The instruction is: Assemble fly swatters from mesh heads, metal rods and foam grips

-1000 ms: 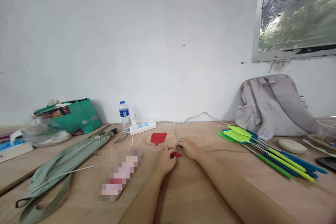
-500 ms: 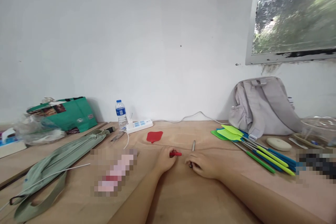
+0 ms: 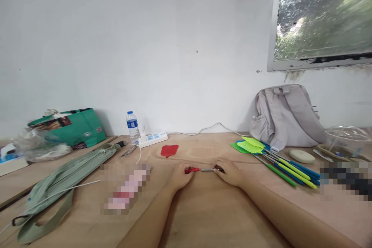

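My left hand is closed around a red fly swatter handle, whose end points right. Facing it, my right hand grips a short metal rod with a dark end between the fingers. Rod and handle lie nearly in one line, their tips very close; I cannot tell whether they touch. Beyond my left hand a red fly swatter head lies flat on the wooden table.
Several green, yellow and blue fly swatters lie to the right, by a grey backpack and a pale oval case. A water bottle and power strip stand back left. Leftward are a grey-green bag and green bag.
My right hand has turned the metal rod from pointing away to pointing left, towards the red handle. My left hand has shifted slightly left. The view has swung a little right.
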A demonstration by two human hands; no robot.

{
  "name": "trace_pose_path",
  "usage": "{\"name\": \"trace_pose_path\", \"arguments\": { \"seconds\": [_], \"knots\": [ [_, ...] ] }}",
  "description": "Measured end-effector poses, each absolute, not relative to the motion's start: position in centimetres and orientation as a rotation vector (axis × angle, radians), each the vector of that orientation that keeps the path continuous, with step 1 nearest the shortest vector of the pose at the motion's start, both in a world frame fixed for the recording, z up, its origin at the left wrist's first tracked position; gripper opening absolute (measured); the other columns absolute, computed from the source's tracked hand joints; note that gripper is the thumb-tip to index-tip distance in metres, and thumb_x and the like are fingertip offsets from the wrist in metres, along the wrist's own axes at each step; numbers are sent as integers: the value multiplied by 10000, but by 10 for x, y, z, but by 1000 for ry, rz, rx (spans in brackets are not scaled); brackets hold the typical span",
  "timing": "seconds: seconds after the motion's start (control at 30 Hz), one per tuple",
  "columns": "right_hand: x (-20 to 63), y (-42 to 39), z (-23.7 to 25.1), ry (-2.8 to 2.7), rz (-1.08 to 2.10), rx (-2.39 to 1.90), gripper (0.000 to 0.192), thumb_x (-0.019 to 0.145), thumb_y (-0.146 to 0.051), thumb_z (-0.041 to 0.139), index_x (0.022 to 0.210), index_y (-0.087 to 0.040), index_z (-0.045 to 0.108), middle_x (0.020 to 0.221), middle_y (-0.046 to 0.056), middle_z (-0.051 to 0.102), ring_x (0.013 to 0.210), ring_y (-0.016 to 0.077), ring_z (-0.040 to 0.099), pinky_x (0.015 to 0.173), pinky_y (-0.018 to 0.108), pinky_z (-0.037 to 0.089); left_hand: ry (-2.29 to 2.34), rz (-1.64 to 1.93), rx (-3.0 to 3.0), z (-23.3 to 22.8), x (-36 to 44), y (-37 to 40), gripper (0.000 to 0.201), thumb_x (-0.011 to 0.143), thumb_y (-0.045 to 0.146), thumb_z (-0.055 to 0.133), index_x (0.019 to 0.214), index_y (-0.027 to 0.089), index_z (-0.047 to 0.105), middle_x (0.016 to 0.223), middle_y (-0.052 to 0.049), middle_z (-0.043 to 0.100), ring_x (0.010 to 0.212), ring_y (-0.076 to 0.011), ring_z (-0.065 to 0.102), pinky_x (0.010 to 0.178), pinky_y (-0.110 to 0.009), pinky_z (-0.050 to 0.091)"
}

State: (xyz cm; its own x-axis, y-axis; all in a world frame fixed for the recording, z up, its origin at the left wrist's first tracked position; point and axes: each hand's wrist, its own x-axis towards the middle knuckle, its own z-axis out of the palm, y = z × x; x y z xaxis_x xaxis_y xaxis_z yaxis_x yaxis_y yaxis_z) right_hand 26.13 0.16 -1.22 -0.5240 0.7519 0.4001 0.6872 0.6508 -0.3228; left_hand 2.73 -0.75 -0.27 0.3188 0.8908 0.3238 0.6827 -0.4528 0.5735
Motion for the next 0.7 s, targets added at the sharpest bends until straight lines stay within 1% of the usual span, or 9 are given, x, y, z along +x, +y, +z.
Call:
{"name": "trace_pose_path", "arguments": {
  "seconds": [0.27, 0.43, 0.53, 0.7],
  "knots": [
    [260, 3, -16, -2335, 199, -1133, 211, 853, -296, 387, 850, -173, 559, 890, 65, 586, 859, 179, 505, 780, 329, 395, 1387, 886, 2243, -8, 30, -1, 300, 647, 108, 512, 888, 211, 657, 904, -11, 650, 873, -166, 553, 797, -261, 407],
    [261, 11, -18, -2267, 249, -1148, 216, 862, -305, 366, 845, -171, 534, 877, 70, 588, 831, 181, 510, 759, 330, 402, 1380, 909, 2090, -3, 35, -2, 304, 676, 105, 499, 925, 202, 644, 938, -11, 645, 870, -156, 549, 796, -264, 411],
    [262, 11, -17, -2255, 252, -1142, 225, 876, -299, 333, 862, -176, 521, 871, 64, 588, 832, 175, 516, 757, 321, 406, 1351, 926, 2044, 0, 37, -3, 280, 713, 147, 500, 947, 204, 642, 940, -12, 644, 844, -148, 541, 777, -255, 412],
    [263, 9, -16, -2243, 330, -1063, 243, 891, -300, 294, 929, -195, 510, 901, 52, 594, 847, 169, 529, 755, 313, 413, 1324, 943, 2058, 1, 33, -4, 285, 749, 294, 514, 997, 219, 633, 892, -10, 631, 746, -131, 519, 703, -240, 416]
  ]
}}
